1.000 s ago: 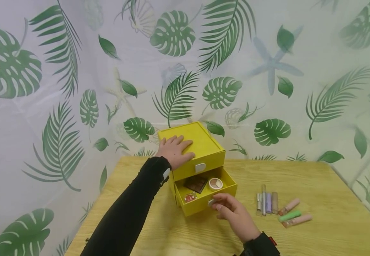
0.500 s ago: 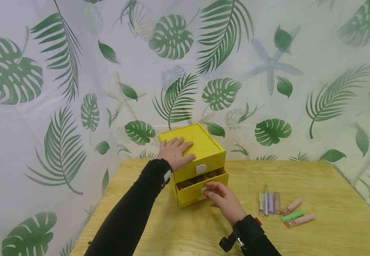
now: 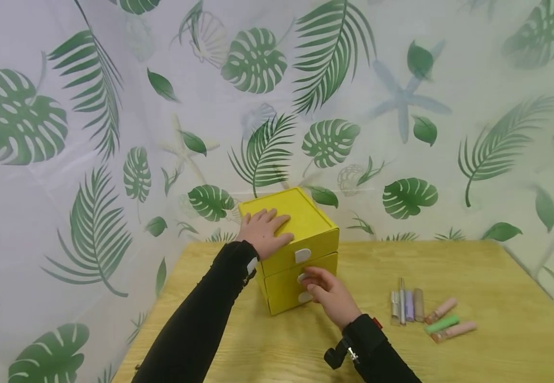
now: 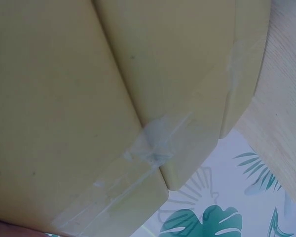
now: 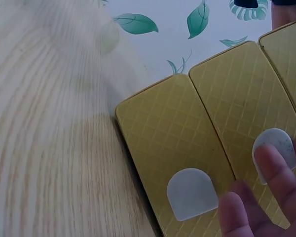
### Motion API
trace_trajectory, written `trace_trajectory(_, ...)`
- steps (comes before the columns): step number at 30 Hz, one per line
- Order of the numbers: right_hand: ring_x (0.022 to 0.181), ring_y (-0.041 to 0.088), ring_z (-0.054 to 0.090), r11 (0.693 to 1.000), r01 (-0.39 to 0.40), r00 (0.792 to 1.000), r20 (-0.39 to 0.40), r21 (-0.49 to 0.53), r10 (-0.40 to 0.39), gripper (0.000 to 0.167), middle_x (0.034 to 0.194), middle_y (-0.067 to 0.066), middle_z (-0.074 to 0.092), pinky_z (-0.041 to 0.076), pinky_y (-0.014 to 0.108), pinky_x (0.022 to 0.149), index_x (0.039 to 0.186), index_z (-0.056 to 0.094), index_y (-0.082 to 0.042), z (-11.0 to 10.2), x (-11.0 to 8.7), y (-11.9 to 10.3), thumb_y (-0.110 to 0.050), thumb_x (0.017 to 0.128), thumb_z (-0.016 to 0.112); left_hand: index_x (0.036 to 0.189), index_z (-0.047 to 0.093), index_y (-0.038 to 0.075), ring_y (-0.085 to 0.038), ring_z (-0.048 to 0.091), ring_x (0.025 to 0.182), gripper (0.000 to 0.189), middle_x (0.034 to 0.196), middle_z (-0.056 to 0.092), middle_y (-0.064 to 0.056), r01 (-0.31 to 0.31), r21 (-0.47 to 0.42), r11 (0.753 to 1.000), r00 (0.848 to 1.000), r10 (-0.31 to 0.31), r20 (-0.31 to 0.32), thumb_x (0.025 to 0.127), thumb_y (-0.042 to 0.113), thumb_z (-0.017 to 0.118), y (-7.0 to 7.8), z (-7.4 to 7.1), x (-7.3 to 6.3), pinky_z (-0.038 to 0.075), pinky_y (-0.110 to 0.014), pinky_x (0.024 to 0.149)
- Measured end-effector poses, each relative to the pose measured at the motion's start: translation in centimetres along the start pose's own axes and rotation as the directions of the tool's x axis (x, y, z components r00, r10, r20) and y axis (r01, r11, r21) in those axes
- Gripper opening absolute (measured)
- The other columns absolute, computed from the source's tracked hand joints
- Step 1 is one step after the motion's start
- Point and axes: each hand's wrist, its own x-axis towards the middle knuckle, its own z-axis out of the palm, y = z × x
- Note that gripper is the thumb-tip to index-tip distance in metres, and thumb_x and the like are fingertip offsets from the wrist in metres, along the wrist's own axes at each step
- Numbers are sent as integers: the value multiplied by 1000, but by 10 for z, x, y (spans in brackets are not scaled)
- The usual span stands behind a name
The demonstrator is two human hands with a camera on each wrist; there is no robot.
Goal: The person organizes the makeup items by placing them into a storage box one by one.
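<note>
A yellow drawer box [image 3: 303,210] with white pull tabs stands on the table, its drawers all pushed in. My left hand [image 3: 262,232] lies spread on the box's top. With bent fingers, my right hand [image 3: 329,295] holds the middle drawer's white tab [image 3: 301,277]; in the right wrist view a fingertip covers part of that tab [image 5: 278,140]. Below it shows the bottom drawer's tab [image 5: 191,194]. The left wrist view shows the box's side [image 4: 64,98] with clear tape over a seam. The drawers' contents are hidden.
Right of the box, several makeup tubes lie on the wooden table [image 3: 372,351], among them a purple tube [image 3: 409,306], a green tube [image 3: 442,324] and a pink tube [image 3: 454,331]. A leaf-patterned curtain [image 3: 277,106] rises behind the table.
The middle drawer, which stood out with a palette and small cosmetics inside, has slid fully into the box. My right hand has moved inward with its tab; the left hand has stayed on top.
</note>
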Motion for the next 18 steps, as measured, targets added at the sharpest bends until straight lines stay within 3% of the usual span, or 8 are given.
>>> trace_trajectory(7,123,26,57,988,61,998,-2,-139,-62,44,131,5,64,49,44,97,145,56,-14,-4,-2,4,-10,102,58,156,44,25,-32,24,151,62,163,33,-9,8,11,1000,1000,-8,15,102,56,44,2,-1,0,11,-60,121)
trace_trajectory(13,125,31,55,951,145,989,16,-273,-146,50,135,9,57,46,54,103,147,53,-12,-6,-4,8,-7,98,62,156,43,25,-32,23,151,63,163,32,-9,6,19,1000,1000,-6,20,102,57,43,1,-1,1,11,-60,121)
trace_trajectory(18,122,31,57,960,90,995,-25,-266,-100,48,138,11,54,51,47,97,146,50,-12,-11,-6,14,-8,99,61,156,43,26,-32,24,151,63,163,32,-8,13,24,1000,1000,-14,26,101,57,43,3,-3,1,11,-59,121)
